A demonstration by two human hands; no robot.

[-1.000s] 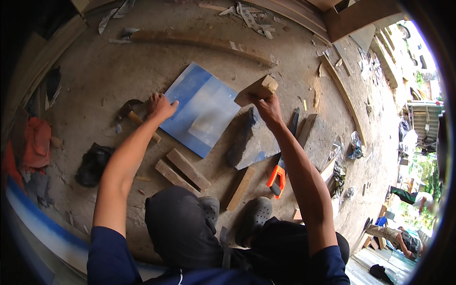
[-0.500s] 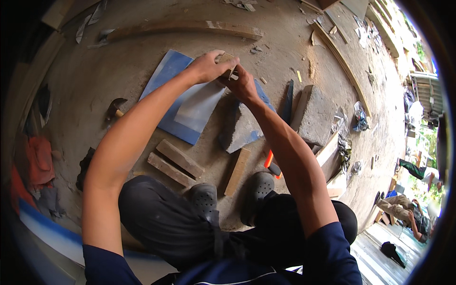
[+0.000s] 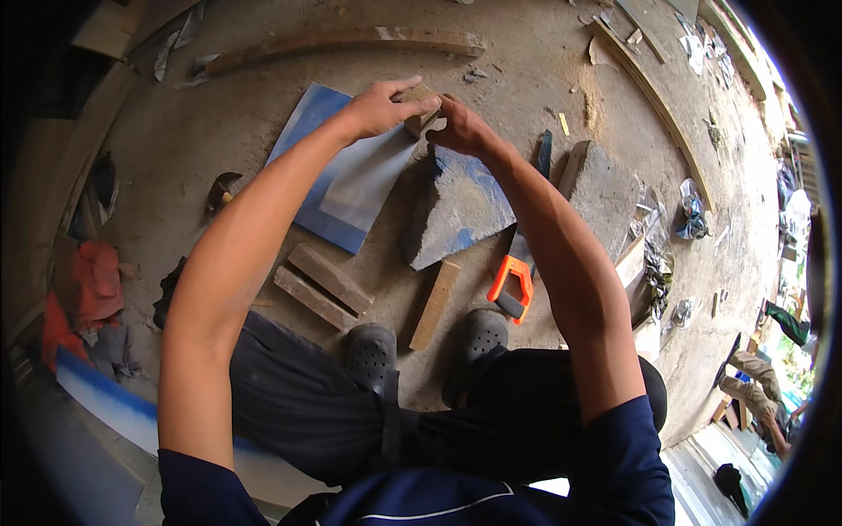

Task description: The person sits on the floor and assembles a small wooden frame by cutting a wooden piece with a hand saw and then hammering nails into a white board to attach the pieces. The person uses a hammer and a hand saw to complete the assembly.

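Note:
Ahead of me, over the right corner of a blue-and-white sheet (image 3: 364, 197), a short wooden block (image 3: 422, 107) is held up. My left hand (image 3: 383, 109) grips it from the left, thumb across its near side and fingers along the far side. On its right edge rest the curled fingers of my right hand (image 3: 462, 128), with thumb and forefinger at the block's corner. Below my right hand lies a rough concrete chunk (image 3: 465, 210) with blue stains. A handsaw with an orange handle (image 3: 512, 289) lies beside it, its blade partly behind my right forearm.
Short wood pieces (image 3: 324, 287) lie before my left shoe, and a single strip (image 3: 435, 307) between my shoes. A hammer (image 3: 223, 191) is at left, a concrete block (image 3: 601, 180) at right. Long timbers (image 3: 351, 40) lie farther off. People (image 3: 759, 386) are at far right.
My right hand has shifted slightly right and its grip has loosened, baring more of the block. My left hand keeps hold. The view has shifted a little, uncovering the saw's handle.

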